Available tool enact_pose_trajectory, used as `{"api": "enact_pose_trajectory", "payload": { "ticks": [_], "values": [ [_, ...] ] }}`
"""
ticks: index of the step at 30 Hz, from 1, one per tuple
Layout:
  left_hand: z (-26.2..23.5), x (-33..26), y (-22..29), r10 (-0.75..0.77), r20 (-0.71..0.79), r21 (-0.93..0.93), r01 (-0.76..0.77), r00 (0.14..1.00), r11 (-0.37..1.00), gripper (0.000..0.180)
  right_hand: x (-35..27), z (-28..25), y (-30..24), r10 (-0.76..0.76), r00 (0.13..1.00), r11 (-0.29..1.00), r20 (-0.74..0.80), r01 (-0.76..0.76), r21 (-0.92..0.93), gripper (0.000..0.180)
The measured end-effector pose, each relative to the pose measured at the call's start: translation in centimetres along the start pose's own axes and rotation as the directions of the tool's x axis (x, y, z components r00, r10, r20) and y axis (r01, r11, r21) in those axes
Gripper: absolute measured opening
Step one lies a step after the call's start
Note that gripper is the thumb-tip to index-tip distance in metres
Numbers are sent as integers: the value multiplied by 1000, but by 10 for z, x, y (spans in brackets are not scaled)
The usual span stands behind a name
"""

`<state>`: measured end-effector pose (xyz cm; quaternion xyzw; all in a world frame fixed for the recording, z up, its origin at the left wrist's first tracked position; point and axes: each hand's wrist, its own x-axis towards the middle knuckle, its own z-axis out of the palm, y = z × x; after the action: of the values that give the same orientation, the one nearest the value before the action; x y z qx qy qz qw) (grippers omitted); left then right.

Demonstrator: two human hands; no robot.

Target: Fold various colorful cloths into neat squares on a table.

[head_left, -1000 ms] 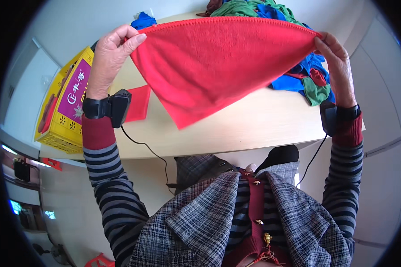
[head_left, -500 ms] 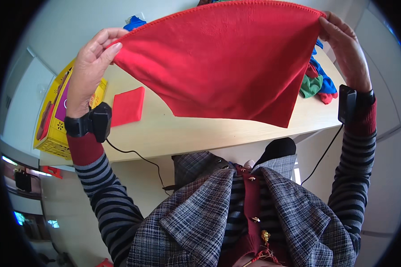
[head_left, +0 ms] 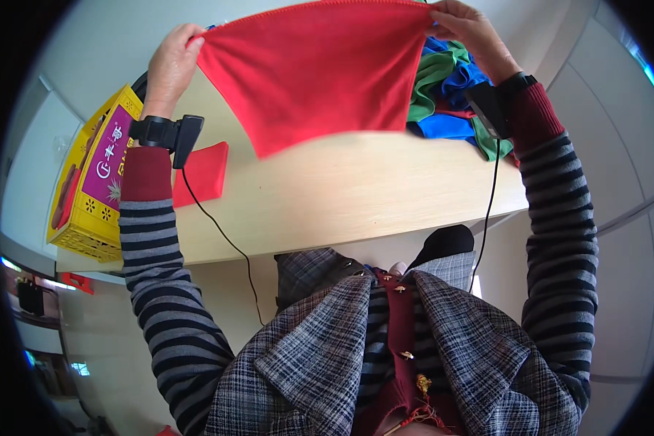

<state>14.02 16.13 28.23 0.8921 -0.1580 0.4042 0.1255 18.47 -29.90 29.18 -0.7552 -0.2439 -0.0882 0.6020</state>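
A red cloth with a stitched edge is stretched between my two hands above the far part of the table. My left hand pinches its upper left corner. The upper right corner is pinched by my right hand. The cloth's lower edge hangs free over the tabletop and is slightly blurred. A folded red cloth lies flat on the table near my left wrist. Beneath and beside my right forearm is a loose heap of blue, green and red cloths.
A yellow openwork plastic basket with a purple label panel stands at the table's left end, with reddish cloth inside. The pale wooden table has its near edge in front of my body. Thin black cables hang from both wrist devices.
My right hand has moved left and up, and my left hand slightly up. The red cloth has shifted up and left with them, uncovering more of the cloth heap.
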Motion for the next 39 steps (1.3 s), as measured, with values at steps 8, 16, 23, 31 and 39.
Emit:
{"api": "enact_pose_trajectory", "payload": {
  "ticks": [8,16,23,31,39],
  "values": [
    [17,-136,43,96,-18,133,-93,995,987,9,-92,29,90,-186,969,919,161,229,-320,16],
    [66,-287,68,-95,329,-43,115,940,992,14,-203,79,180,-67,929,708,363,300,-639,12],
    [49,-309,82,-139,395,-54,174,908,983,13,-225,78,152,-117,892,667,437,397,-631,11],
    [37,-308,94,-123,490,-77,184,863,980,12,-246,68,142,-96,855,635,510,447,-630,13],
    [28,-257,90,-132,657,-145,296,742,944,17,-227,68,116,188,795,723,577,285,-629,17]
  ]
}}
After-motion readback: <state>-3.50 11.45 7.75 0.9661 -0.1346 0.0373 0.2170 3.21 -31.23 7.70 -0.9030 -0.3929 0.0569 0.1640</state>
